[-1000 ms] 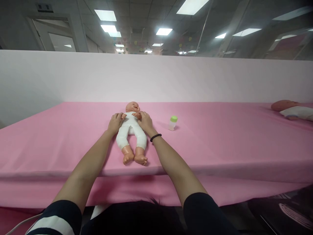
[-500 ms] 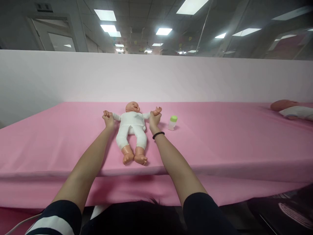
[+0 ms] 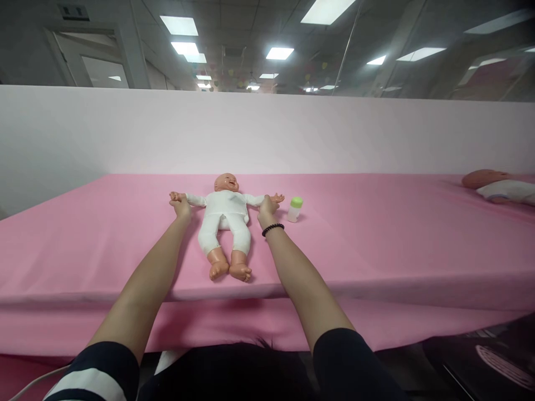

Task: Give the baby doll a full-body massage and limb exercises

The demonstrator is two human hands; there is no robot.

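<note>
On the pink table (image 3: 376,250), left hand (image 3: 180,206) and right hand (image 3: 266,211) each grip the doll's (image 3: 224,220) outstretched arms.

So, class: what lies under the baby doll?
The baby doll lies on its back on a pink sheet covering the table. Whatever is beneath the sheet is hidden.

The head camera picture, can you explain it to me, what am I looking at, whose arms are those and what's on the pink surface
The camera sits on a person's head and looks forward and down, so the two bare arms are that person's own. A baby doll in white lies face up on a pink table. The left hand grips one of its wrists and the right hand grips the other, holding the doll's arms spread wide. A small bottle with a green cap stands just beside the right hand. Another doll lies at the far right edge.
</note>
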